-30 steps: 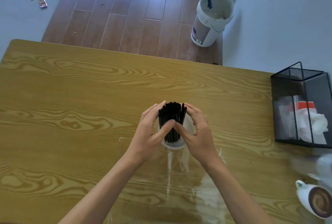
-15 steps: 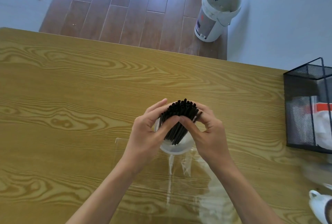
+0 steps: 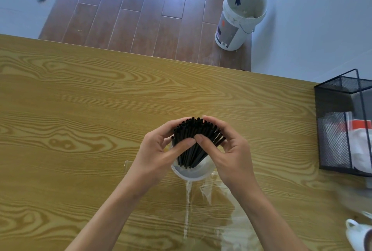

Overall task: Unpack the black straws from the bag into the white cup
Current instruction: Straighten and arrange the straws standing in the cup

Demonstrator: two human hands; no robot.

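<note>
A bundle of black straws (image 3: 194, 140) stands in the white cup (image 3: 191, 174) at the middle of the wooden table (image 3: 80, 109). The straw tops fan out and lean to the right. My left hand (image 3: 159, 154) holds the bundle from the left, thumb across its front. My right hand (image 3: 225, 150) holds it from the right, thumb tip meeting the left thumb. The clear plastic bag (image 3: 203, 206) lies flat on the table just in front of the cup, between my forearms.
A black wire-mesh basket (image 3: 344, 126) with white and red packets stands at the table's right edge. A white mug (image 3: 358, 234) sits at the near right corner. Beyond the far table edge, a white bucket (image 3: 239, 17) stands on the wooden floor.
The straw bundle, upright and tight a second ago, has spread at the top and tilted to the right. Both hands have closed further round it. The camera view has shifted slightly.
</note>
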